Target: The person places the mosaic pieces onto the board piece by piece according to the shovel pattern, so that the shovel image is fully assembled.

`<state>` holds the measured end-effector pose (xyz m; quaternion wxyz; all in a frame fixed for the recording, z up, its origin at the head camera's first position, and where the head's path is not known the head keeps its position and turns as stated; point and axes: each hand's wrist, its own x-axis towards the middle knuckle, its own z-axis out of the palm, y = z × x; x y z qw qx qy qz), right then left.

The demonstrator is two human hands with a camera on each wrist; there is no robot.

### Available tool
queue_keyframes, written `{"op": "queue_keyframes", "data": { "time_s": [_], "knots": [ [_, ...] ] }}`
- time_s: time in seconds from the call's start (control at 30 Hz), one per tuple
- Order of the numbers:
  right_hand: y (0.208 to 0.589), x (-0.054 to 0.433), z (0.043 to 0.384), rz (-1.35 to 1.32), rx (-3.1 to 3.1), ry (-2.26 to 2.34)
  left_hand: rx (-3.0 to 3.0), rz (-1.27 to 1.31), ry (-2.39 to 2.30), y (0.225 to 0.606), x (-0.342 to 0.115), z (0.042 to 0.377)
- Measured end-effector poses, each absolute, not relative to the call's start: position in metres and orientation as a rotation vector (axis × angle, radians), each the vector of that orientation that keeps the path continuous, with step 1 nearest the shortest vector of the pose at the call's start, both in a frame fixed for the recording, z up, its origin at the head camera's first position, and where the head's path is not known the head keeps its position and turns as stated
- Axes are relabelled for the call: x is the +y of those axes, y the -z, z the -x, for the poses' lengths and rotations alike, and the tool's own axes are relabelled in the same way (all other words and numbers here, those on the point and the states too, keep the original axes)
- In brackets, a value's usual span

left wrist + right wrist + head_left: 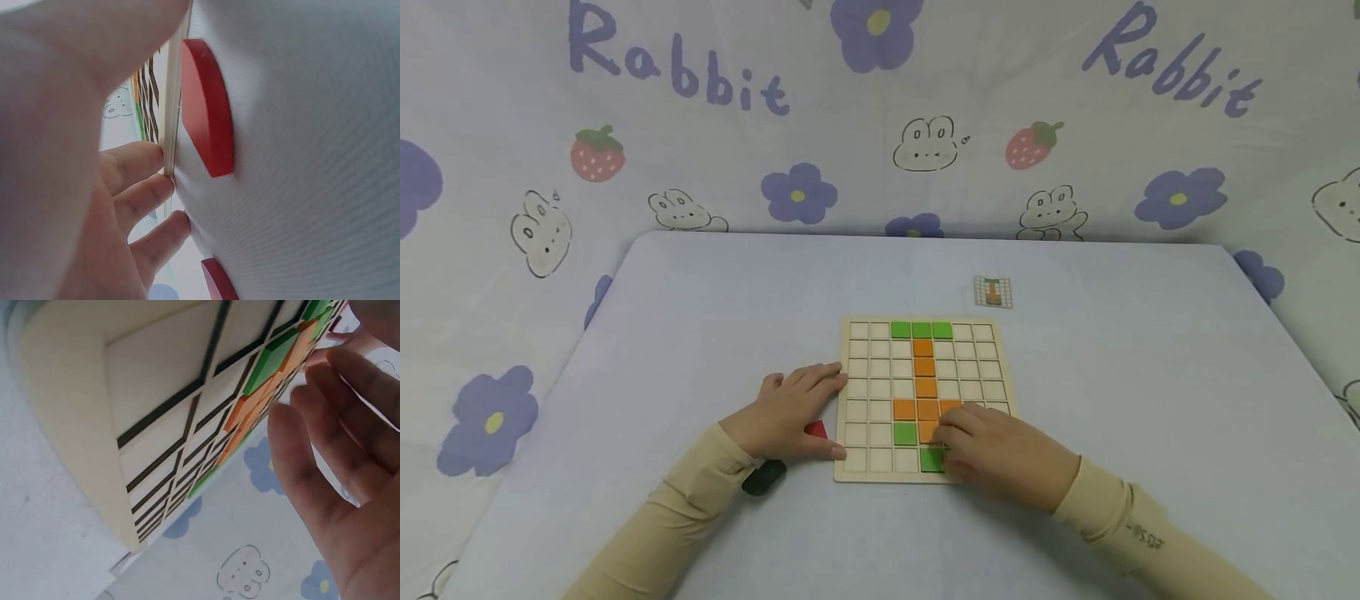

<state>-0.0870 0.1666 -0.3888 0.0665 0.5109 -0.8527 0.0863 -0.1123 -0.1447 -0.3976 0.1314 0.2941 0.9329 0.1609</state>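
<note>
A pale wooden grid board lies flat on the table, with green tiles and orange tiles set in some of its squares. Along the board's left edge rests my left hand, fingers spread and fingertips touching the rim. Beneath that hand, a red piece lies on the cloth; a second red piece shows partly. Over the lower right of the board reaches my right hand, its fingers loosely bent above the tiles. The right wrist view shows a green tile near its fingertips, none visibly held.
Beyond the board's far edge lies a small card printed with a coloured grid pattern. A dark device sits at the left wrist. Behind the white table hangs a cloth with flowers, strawberries and rabbits.
</note>
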Motion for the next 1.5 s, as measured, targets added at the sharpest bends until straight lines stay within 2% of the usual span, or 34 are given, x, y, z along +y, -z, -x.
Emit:
{"op": "queue_keyframes", "data": {
  "time_s": [0.37,0.83,1.3,1.5],
  "knots": [
    [0.395,0.165,0.094,-1.51,-2.577,-0.085,2.697,-0.836,-0.471,0.399,-0.145,0.113],
    [0.396,0.165,0.093,-1.496,-2.556,-0.111,2.675,-0.809,-0.458,0.399,-0.145,0.114],
    [0.387,0.2,0.112,-1.012,-2.965,-0.167,2.683,-0.842,-0.468,0.398,-0.142,0.111],
    [0.39,0.208,0.12,-0.908,-3.107,-0.23,2.682,-0.823,-0.481,0.399,-0.143,0.11]
  ]
}}
